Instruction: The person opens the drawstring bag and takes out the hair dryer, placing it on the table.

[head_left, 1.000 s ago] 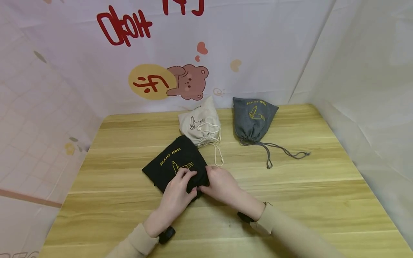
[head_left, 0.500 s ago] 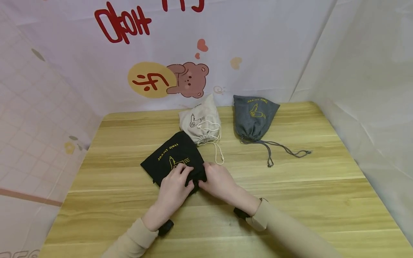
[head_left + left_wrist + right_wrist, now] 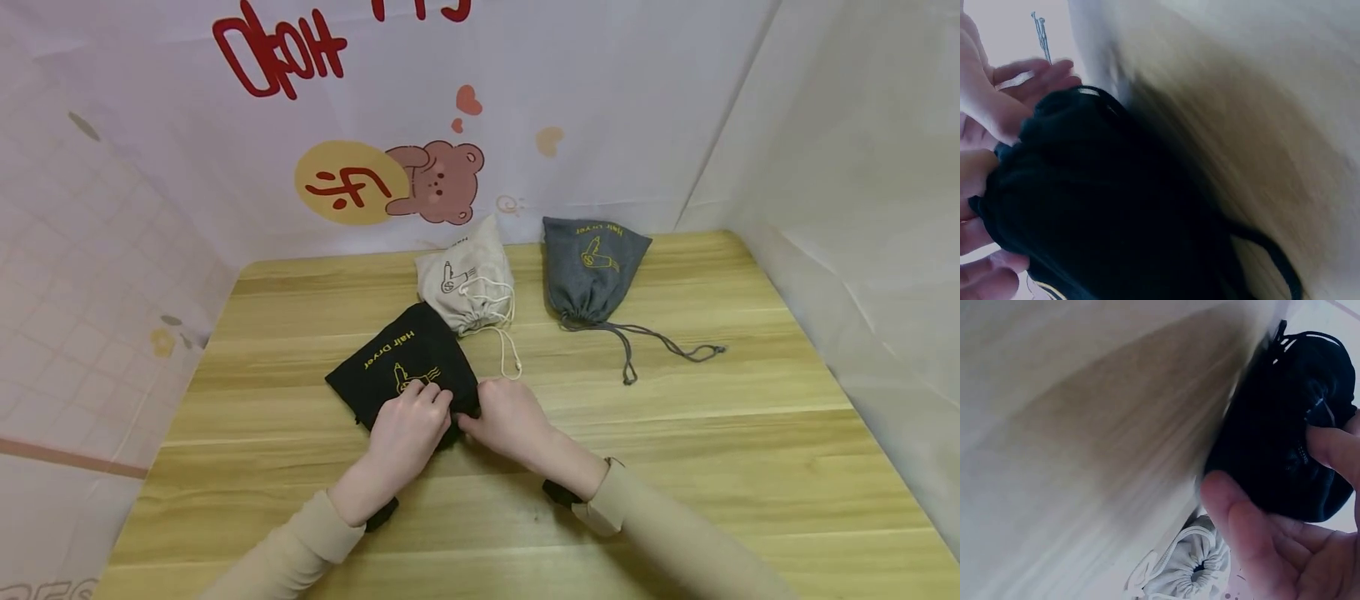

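A black drawstring pouch (image 3: 375,387) with yellow "Hair Dryer" lettering and a dryer drawing lies on the table, its mouth toward me. My left hand (image 3: 408,427) grips the near edge of the mouth with curled fingers. On the other side my right hand (image 3: 513,417) holds the rim, thumb and fingers around the cloth. The right wrist view shows the right thumb (image 3: 1335,447) at the opening of the black pouch and the fingers along its outside. A loop of black cord (image 3: 1266,247) hangs beside the pouch in the left wrist view. The pouch's inside is too dark to make out.
A beige drawstring pouch (image 3: 442,304) lies just behind the black one, overlapped by its corner. Farther right sits a grey pouch (image 3: 588,287), its cords (image 3: 660,337) trailing toward me. The wooden table (image 3: 712,467) meets a printed cloth backdrop (image 3: 600,100) at the rear.
The left hand's thumb and fingers have drawn together on the pouch's mouth. The black pouch has shifted slightly left with both hands, while the other two pouches stay put.
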`<state>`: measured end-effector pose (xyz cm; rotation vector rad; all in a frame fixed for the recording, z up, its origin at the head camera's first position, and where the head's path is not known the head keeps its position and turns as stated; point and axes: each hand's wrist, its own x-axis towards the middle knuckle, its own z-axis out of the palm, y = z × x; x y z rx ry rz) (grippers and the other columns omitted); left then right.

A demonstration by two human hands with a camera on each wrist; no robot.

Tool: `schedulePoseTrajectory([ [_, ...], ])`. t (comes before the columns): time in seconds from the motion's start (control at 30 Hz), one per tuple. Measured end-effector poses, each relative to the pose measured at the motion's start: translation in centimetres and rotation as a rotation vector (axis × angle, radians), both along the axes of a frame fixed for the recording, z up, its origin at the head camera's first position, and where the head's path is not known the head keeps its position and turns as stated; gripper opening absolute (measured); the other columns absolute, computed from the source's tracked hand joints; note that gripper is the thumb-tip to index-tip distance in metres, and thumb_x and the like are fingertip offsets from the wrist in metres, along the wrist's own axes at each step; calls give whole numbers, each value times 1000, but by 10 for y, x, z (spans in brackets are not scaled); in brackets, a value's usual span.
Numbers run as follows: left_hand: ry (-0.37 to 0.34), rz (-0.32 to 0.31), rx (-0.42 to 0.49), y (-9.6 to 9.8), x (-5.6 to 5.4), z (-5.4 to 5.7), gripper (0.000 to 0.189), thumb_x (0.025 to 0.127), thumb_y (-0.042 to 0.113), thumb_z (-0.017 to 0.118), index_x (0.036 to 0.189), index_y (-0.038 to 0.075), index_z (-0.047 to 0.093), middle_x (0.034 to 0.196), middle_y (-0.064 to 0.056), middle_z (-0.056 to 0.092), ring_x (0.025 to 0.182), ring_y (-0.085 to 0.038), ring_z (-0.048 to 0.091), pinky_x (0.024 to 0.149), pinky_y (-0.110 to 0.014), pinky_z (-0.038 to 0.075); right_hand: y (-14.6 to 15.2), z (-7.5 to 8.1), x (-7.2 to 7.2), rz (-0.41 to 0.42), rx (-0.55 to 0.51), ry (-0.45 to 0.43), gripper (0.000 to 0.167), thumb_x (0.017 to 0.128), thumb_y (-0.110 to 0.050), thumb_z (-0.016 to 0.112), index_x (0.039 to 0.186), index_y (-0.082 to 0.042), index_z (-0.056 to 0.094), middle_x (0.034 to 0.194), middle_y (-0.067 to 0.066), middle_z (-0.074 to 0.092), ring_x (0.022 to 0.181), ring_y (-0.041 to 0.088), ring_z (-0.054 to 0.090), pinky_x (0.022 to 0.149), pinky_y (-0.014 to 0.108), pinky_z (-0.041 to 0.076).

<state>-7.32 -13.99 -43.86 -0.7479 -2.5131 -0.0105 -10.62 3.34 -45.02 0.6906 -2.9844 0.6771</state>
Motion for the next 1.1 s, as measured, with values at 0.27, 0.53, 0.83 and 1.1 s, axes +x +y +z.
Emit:
schedulePoseTrajectory([
  [0.27, -45, -46, 61, -6, -5, 5, 16, 81, 13, 90, 92, 8, 80, 84, -3, 76, 78, -19, 69, 61, -29, 61, 1, 0, 1, 15, -83, -81, 60, 89, -36, 81, 45, -18, 45, 47, -11, 39, 47, 10, 44, 44, 23, 27],
  [0.53, -108, -53, 186, -6, -10, 9, 12, 83, 5, 86, 94, 3, 79, 82, -5, 75, 77, -20, 68, 61, -31, 60, 1, -1, 0, -12, -180, -150, 56, 91, -33, 80, 47, -19, 48, 46, -14, 37, 45, 4, 38, 44, 20, 25],
  [0.83, -120, -57, 222, -7, -9, 8, 13, 82, 4, 86, 94, 4, 80, 82, -4, 76, 77, -19, 68, 62, -31, 60, 0, -3, 0, -8, -219, -134, 54, 90, -22, 79, 49, -20, 44, 48, -14, 34, 48, 4, 35, 47, 18, 23],
  [1.1, -154, -42, 228, -11, -7, 10, 16, 80, 0, 85, 94, 4, 80, 84, -5, 76, 78, -20, 69, 64, -32, 60, 3, -1, 1, 24, -198, -118, 60, 88, -16, 79, 50, -22, 34, 50, -14, 24, 49, 4, 28, 48, 18, 20],
])
